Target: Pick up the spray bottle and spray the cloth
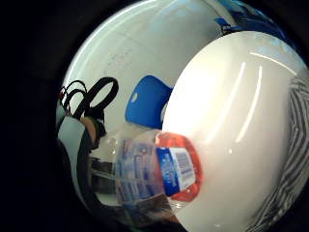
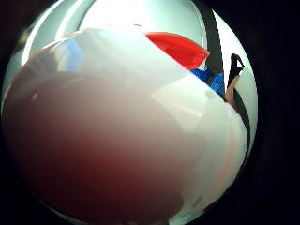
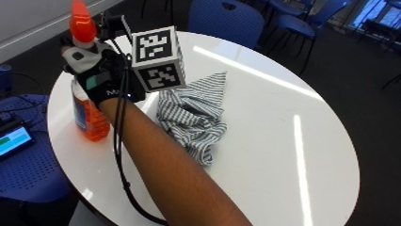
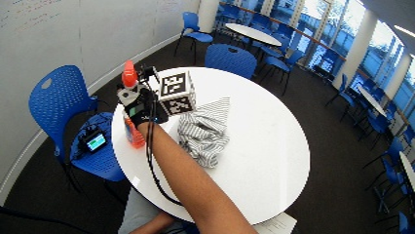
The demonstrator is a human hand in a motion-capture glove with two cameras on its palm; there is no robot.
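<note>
Our forearm (image 3: 169, 174) fills the lower centre; at upper left our gloved right hand (image 3: 103, 77) appears wrapped round the spray bottle (image 3: 88, 120) neck, though fingers are hidden. The bottle stands on the table (image 3: 263, 122), left of the striped cloth (image 3: 194, 113), presumably for lifting.

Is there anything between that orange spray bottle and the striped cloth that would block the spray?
Nothing visible does. The spray bottle stands on the white table, with the gloved right hand at its neck. The striped cloth lies just beside it, with only bare tabletop between.
</note>
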